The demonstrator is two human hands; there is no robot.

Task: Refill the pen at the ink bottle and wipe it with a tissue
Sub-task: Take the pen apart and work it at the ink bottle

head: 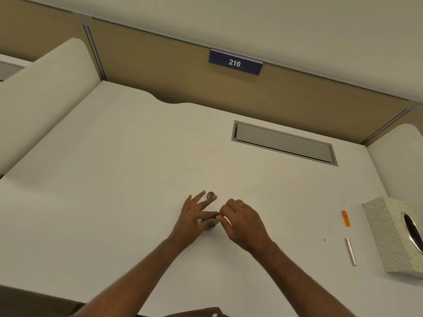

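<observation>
1. Head view: the left hand [194, 216] grips the ink bottle [209, 226], a small dark glass jar mostly hidden under its thumb and forefinger; only a sliver of its base shows below them. The other fingers fan out straight towards the far side.
2. Just beyond those straight fingertips lies a small round metal cap [211, 194], shiny, standing apart from the bottle.
3. The right hand [242, 221] has its fingers curled, thumb and forefinger pinching a thin piece of the pen [220, 216] right over the bottle's mouth; only a tiny reddish bit shows, and whether it touches the ink cannot be told.
4. Well to the right of the right hand's knuckles lie a short orange pen part [345, 218] and, nearer the person, a slim metallic tube [351, 251], both flat on the smooth white desk [114, 179].
5. Further right, a patterned cardboard tissue box [386, 232] with an oval opening is cut off by the picture's edge.
6. Beyond the fingers sit a grey rectangular cable flap [283, 143] and a tan fabric partition with a blue sign [235, 62] reading 216.
</observation>
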